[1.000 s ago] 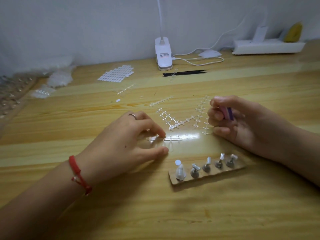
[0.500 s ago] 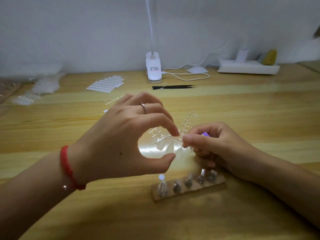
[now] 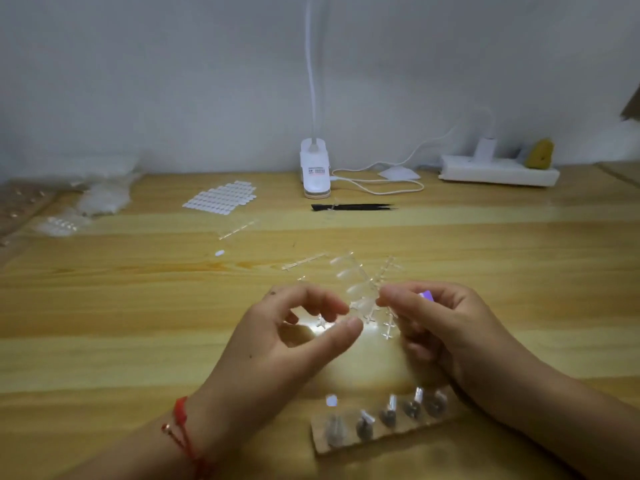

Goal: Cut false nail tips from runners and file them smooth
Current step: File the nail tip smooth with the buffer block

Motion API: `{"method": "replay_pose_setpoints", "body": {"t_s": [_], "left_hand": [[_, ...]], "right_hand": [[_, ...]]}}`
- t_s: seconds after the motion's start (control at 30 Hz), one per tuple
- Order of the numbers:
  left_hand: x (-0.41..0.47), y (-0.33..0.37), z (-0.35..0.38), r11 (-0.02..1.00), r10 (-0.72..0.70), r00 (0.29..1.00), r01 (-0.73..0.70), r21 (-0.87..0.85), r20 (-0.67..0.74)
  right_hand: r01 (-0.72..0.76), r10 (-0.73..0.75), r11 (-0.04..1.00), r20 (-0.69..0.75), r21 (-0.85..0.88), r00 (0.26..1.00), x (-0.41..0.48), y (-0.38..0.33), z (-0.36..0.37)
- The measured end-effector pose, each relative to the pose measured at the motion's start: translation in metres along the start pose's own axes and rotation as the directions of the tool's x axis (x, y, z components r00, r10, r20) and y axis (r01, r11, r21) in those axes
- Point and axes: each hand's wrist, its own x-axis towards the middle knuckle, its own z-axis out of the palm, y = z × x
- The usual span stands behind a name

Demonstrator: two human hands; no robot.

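**Runner of nail tips held above mid-desk; lamp label illegible**

Both hands are raised over the middle of the desk [image 3: 138, 306]. The runner [image 3: 357, 286], clear and carrying several nail tips [image 3: 342, 273], stands tilted between them. The right hand [image 3: 446, 337] pinches the runner's lower part between thumb and forefinger; its other fingers curl round a purple tool [image 3: 425, 295], mostly hidden. The left hand [image 3: 291, 344] has forefinger and thumb curled toward each other, tips close at the runner's lower end; blur prevents confirming a grip. A red cord bracelet [image 3: 181, 429] is on the left wrist.

Near the front edge, below the right hand, lies a cardboard strip [image 3: 346, 452] bearing five small stands. Bare runners [image 3: 304, 262] lie on the desk behind the hands.

At the far edge stands a white lamp clip [image 3: 314, 174]. Its label [image 3: 315, 171] carries red and dark print, too small to read. Black tweezers [image 3: 356, 207] lie just before it. A sheet of white tabs [image 3: 221, 199] lies to its left, a power strip [image 3: 498, 174] toward the far right corner.
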Motion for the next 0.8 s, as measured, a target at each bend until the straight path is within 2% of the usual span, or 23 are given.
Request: {"method": "replay_pose_setpoints", "body": {"t_s": [0.13,0.27,0.57,0.8], "left_hand": [[0.004,0.004,0.000,0.988,-0.032,0.999,0.037,-0.151,0.037],[0.006,0.002,-0.002,0.971,-0.056,0.998,0.061,-0.230,0.030],[0.007,-0.001,-0.007,0.967,-0.031,0.989,0.066,-0.244,0.145],[0.008,-0.001,-0.006,0.965,-0.007,0.987,0.049,-0.258,0.163]], "right_hand": [[0.012,-0.013,0.997,-0.009,-0.076,1.000,-0.001,0.000,0.001],[0.028,-0.027,0.992,0.009,-0.124,1.000,-0.001,0.000,0.001],[-0.012,0.032,0.991,0.147,-0.134,0.989,-0.003,-0.009,-0.001],[-0.001,0.038,0.985,0.218,-0.170,0.975,-0.003,-0.011,-0.001]]}}
